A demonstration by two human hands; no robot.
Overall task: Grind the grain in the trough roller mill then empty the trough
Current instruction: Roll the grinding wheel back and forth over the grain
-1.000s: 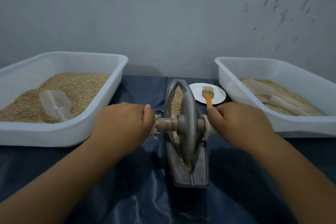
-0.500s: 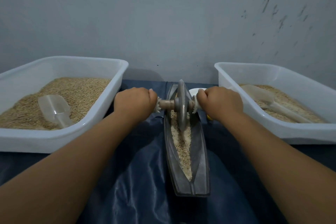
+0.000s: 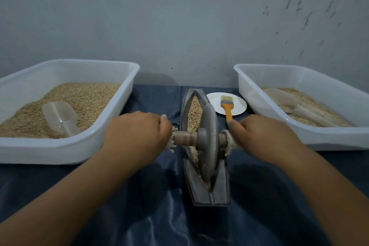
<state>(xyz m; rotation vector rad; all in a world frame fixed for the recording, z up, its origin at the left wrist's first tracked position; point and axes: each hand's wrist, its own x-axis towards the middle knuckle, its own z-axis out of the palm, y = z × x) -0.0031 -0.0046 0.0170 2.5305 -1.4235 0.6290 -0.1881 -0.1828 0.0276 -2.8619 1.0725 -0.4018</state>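
Hands [image 3: 199, 136] gripping roller axle [image 3: 184, 136], wheel [image 3: 208, 142] near trough's [image 3: 219, 191] near end

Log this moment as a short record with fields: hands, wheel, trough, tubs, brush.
left hand: grips the axle's left end
right hand: grips the axle's right end
wheel: upright in the trough, near end
trough: grain visible beyond the wheel
left tub: grain, clear scoop
right tub: grain, clear scoop
brush: on white plate
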